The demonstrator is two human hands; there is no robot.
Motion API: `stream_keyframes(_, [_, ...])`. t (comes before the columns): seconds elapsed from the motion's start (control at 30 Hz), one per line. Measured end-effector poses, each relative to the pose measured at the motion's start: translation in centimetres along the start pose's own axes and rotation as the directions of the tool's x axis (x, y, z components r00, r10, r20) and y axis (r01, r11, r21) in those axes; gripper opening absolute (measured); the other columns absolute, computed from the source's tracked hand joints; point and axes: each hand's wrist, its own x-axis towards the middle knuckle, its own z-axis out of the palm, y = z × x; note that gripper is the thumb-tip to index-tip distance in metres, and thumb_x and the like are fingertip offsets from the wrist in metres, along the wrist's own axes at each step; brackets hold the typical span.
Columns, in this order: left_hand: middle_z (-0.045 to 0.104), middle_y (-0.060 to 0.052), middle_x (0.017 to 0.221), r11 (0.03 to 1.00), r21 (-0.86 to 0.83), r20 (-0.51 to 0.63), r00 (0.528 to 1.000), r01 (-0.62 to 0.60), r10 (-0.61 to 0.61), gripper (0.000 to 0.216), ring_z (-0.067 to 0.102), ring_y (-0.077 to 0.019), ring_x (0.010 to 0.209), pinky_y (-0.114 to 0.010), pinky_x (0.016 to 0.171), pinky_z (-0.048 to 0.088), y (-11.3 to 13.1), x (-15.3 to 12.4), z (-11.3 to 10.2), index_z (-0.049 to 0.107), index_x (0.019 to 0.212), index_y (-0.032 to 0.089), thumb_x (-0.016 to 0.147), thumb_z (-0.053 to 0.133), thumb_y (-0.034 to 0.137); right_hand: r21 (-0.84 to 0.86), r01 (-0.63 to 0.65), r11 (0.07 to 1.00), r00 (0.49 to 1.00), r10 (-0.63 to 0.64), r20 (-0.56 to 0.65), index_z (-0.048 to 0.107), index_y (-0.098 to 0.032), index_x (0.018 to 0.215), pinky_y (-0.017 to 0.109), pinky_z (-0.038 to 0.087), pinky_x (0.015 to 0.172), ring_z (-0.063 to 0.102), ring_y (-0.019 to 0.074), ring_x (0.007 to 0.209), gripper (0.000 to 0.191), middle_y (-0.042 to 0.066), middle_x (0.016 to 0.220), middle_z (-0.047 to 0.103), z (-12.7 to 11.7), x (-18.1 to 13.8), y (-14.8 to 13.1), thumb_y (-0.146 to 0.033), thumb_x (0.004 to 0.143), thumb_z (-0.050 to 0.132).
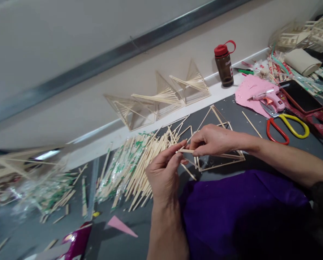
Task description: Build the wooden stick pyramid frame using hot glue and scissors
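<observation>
A short length of pale wooden chopstick (187, 151) runs between my two hands. My right hand (211, 140) is closed, thumb and fingers pinching the chopstick. At its other end, my left hand (165, 168) closes thumb and fingertips around the tip; the exact contact is partly hidden. Just behind and below my right hand, a triangular frame of joined sticks (222, 164) lies on the dark table, partly covered by the hand. Left of it spreads a pile of loose chopsticks (147, 169), beside chopsticks in clear wrappers with green print (120, 168).
Stick models (167, 95) stand along the wall beside a red-capped bottle (224, 68). At right lie a pink glue gun (271, 96), scissors (288, 124) and a phone (301, 95). A pink paper triangle (120, 225) and a purple packet (78, 240) lie front left.
</observation>
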Motion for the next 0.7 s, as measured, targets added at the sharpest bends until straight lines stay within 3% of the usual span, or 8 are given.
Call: stream_keyframes(0.7, [0.081, -0.006, 0.087, 0.999, 0.041, 0.027, 0.999, -0.024, 0.023, 0.019, 0.071, -0.0160, 0.067, -0.022, 0.054, 0.055, -0.39, 0.03, -0.46, 0.082, 0.084, 0.023, 0.067, 0.083, 0.031, 0.022, 0.017, 1.000, 1.000, -0.017, -0.018, 0.074, -0.011, 0.087, 0.024, 0.031, 0.062, 0.050, 0.0084, 0.066, 0.017, 0.001, 0.075, 0.064, 0.14, -0.06, 0.28, -0.016, 0.082, 0.058])
